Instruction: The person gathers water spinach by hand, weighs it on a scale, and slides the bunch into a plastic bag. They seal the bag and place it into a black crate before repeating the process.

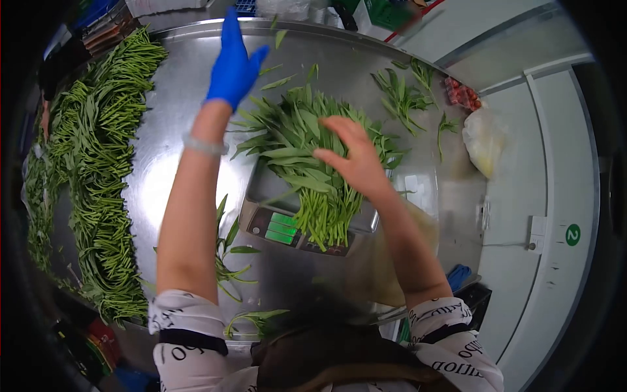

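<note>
A bunch of water spinach (307, 140) lies on a digital scale (261, 222) with a lit green display; its cut stems point toward me and hide part of the scale's front. My right hand (356, 157), bare, is over the right side of the leaves, thumb and fingers apart, not closed round the bunch. My left hand (234, 72), in a blue glove, reaches out beyond the bunch on the left, above the metal table (176, 117). Its fingers are stretched, the thumb stands off to the side, and it holds nothing.
A long heap of water spinach (104, 183) covers the table's left side. Loose sprigs (401, 98) lie far right, and more stems (228, 261) lie near me. A pack of red fruit (462, 95) and a clear plastic bag (484, 140) sit by the right wall.
</note>
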`<action>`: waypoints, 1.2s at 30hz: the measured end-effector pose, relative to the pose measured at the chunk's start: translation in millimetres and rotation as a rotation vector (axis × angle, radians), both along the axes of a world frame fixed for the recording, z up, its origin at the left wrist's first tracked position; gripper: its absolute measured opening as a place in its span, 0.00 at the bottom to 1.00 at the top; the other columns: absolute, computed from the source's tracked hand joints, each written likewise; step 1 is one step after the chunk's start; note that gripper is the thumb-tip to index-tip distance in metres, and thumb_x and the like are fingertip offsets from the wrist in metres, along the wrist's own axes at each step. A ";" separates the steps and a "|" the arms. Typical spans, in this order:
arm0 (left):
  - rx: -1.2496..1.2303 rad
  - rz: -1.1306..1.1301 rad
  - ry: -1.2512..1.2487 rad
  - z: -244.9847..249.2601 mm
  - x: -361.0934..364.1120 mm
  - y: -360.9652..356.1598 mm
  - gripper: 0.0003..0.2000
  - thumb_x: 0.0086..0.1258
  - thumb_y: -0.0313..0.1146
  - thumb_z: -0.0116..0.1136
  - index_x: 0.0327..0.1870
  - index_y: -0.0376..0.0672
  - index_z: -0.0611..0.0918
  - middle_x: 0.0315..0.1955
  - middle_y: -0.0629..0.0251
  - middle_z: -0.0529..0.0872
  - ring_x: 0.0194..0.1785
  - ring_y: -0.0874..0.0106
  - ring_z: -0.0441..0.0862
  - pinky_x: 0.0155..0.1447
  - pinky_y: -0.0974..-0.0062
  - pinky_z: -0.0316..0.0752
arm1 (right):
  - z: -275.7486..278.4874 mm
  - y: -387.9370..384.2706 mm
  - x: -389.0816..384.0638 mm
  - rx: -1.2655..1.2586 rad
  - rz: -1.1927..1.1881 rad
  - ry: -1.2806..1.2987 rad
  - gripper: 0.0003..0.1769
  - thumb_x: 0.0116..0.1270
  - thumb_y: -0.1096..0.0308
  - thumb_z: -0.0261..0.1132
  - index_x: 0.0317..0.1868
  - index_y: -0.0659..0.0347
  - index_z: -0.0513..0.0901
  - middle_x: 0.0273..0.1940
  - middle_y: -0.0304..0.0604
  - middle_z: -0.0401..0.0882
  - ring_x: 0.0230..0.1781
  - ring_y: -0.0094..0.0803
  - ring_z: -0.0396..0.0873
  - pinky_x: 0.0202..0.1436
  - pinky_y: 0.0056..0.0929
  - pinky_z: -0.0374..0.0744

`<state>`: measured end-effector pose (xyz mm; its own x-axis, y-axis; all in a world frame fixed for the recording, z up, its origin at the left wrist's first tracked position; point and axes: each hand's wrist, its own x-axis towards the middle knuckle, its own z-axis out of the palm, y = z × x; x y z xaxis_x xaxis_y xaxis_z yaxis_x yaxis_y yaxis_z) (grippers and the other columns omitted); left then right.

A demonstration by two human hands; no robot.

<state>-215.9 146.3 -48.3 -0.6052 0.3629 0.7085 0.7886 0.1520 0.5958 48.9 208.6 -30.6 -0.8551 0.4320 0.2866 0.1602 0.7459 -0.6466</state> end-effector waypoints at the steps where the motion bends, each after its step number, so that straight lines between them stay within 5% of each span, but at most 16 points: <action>1: -0.083 0.095 0.103 1.7 -18.4 6.9 0.35 0.64 0.40 0.63 0.69 0.45 0.58 0.58 0.46 0.74 0.56 0.54 0.78 0.58 0.64 0.72 | 12.9 1.5 8.0 0.054 -0.055 -0.028 0.25 0.59 0.64 0.67 0.56 0.61 0.75 0.57 0.49 0.72 0.56 0.45 0.71 0.63 0.38 0.66; 2: -0.248 0.177 0.255 8.8 -33.1 1.2 0.44 0.65 0.43 0.62 0.75 0.48 0.45 0.64 0.43 0.68 0.60 0.53 0.75 0.61 0.64 0.70 | 18.6 2.1 19.7 0.040 -0.110 0.043 0.24 0.59 0.65 0.67 0.55 0.62 0.75 0.56 0.49 0.73 0.55 0.44 0.72 0.62 0.36 0.67; 4: -0.235 -0.006 -0.287 36.0 -9.0 -27.1 0.29 0.69 0.40 0.57 0.68 0.38 0.65 0.55 0.49 0.79 0.54 0.62 0.80 0.56 0.69 0.73 | 27.2 1.9 53.2 0.021 -0.245 0.192 0.22 0.59 0.67 0.66 0.54 0.63 0.76 0.53 0.49 0.74 0.54 0.42 0.74 0.59 0.33 0.70; 6: 0.044 -0.255 -0.586 24.5 20.4 -68.5 0.16 0.73 0.39 0.52 0.45 0.32 0.83 0.37 0.64 0.86 0.38 0.79 0.79 0.47 0.79 0.72 | 14.4 -1.2 106.7 -0.182 -0.379 0.186 0.18 0.61 0.69 0.65 0.52 0.63 0.77 0.51 0.46 0.76 0.52 0.35 0.76 0.55 0.29 0.72; 8: -0.026 -0.107 -0.740 2.9 77.0 -121.7 0.19 0.74 0.41 0.51 0.30 0.33 0.85 0.27 0.64 0.86 0.33 0.78 0.77 0.44 0.77 0.70 | -22.6 -10.5 164.8 -0.680 -0.537 0.123 0.16 0.64 0.65 0.65 0.50 0.64 0.79 0.49 0.43 0.78 0.50 0.30 0.77 0.54 0.27 0.73; 10: -0.179 0.016 -0.900 -34.8 138.9 -164.5 0.23 0.75 0.44 0.48 0.27 0.34 0.85 0.25 0.63 0.85 0.30 0.76 0.77 0.43 0.75 0.70 | -47.4 -22.8 198.4 -0.811 -0.542 -0.092 0.19 0.65 0.61 0.64 0.52 0.64 0.78 0.49 0.44 0.79 0.51 0.29 0.76 0.54 0.27 0.73; 12: -0.155 -0.316 -1.335 -93.5 180.1 -194.0 0.20 0.76 0.42 0.46 0.42 0.33 0.84 0.34 0.61 0.87 0.41 0.71 0.83 0.49 0.76 0.74 | -62.0 -30.2 212.2 -0.866 -0.531 -0.175 0.22 0.67 0.58 0.63 0.55 0.65 0.75 0.50 0.45 0.78 0.51 0.29 0.76 0.55 0.27 0.72; 14: -0.090 -0.484 -1.254 -89.8 223.8 -179.7 0.26 0.76 0.45 0.45 0.65 0.33 0.68 0.56 0.54 0.78 0.57 0.63 0.78 0.63 0.69 0.70 | -73.4 -27.5 197.0 -0.838 -0.498 -0.129 0.26 0.68 0.56 0.61 0.58 0.68 0.72 0.52 0.47 0.78 0.53 0.29 0.74 0.58 0.26 0.71; 18: -0.120 -0.297 -1.416 -71.8 222.1 -115.7 0.34 0.70 0.50 0.54 0.70 0.36 0.62 0.62 0.58 0.73 0.61 0.67 0.73 0.62 0.71 0.68 | -63.6 -21.4 130.6 -1.056 -0.499 -0.069 0.41 0.59 0.45 0.68 0.59 0.72 0.68 0.54 0.52 0.77 0.54 0.34 0.76 0.58 0.29 0.72; 22: -0.031 -0.332 -1.451 -79.9 216.7 -43.2 0.41 0.65 0.54 0.59 0.71 0.36 0.59 0.64 0.59 0.69 0.61 0.68 0.71 0.63 0.71 0.67 | -96.4 -46.2 57.7 -0.831 -0.514 0.199 0.41 0.61 0.46 0.65 0.63 0.69 0.62 0.56 0.60 0.73 0.57 0.50 0.74 0.60 0.39 0.71; 24: 0.037 -0.327 -1.488 -90.4 223.1 -24.8 0.35 0.68 0.51 0.57 0.67 0.35 0.62 0.58 0.59 0.74 0.55 0.68 0.74 0.58 0.71 0.69 | -80.8 -56.9 54.4 -0.719 -0.583 0.138 0.37 0.63 0.51 0.63 0.63 0.68 0.62 0.56 0.62 0.71 0.55 0.57 0.72 0.59 0.44 0.70; 27: 0.037 -0.248 -1.340 -48.5 280.4 -27.4 0.30 0.71 0.48 0.53 0.65 0.35 0.64 0.55 0.57 0.76 0.50 0.70 0.76 0.54 0.74 0.72 | -36.6 -65.5 109.5 -0.570 -0.567 0.260 0.34 0.65 0.58 0.61 0.65 0.67 0.60 0.56 0.60 0.68 0.57 0.56 0.70 0.60 0.42 0.69; 32: -0.089 -0.547 -1.004 -17.5 429.4 -54.4 0.20 0.75 0.37 0.48 0.63 0.34 0.67 0.57 0.59 0.75 0.56 0.73 0.74 0.61 0.75 0.68 | -25.3 -85.5 254.6 -0.352 -0.626 0.482 0.31 0.62 0.73 0.58 0.65 0.68 0.59 0.55 0.61 0.67 0.59 0.57 0.66 0.62 0.42 0.66; 33: -0.147 -0.589 -0.988 -22.5 457.9 -55.8 0.21 0.75 0.36 0.48 0.63 0.33 0.67 0.56 0.60 0.75 0.57 0.72 0.73 0.62 0.74 0.67 | -52.9 -94.3 279.1 -0.598 -0.668 0.582 0.33 0.63 0.73 0.58 0.67 0.67 0.56 0.57 0.60 0.67 0.61 0.55 0.65 0.64 0.40 0.64; 36: -0.164 -0.747 -1.155 -79.6 528.8 -48.2 0.22 0.74 0.36 0.50 0.64 0.33 0.66 0.57 0.59 0.75 0.59 0.71 0.72 0.63 0.74 0.65 | -64.1 -98.9 354.3 -0.660 -0.833 0.433 0.33 0.63 0.69 0.62 0.65 0.69 0.58 0.59 0.58 0.68 0.60 0.52 0.68 0.64 0.39 0.65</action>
<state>313.0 98.2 -127.8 -0.4405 0.8871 -0.1381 -0.2100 0.0478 0.9765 403.2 109.6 -94.7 -0.1179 0.9930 -0.0055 0.1139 0.0081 -0.9935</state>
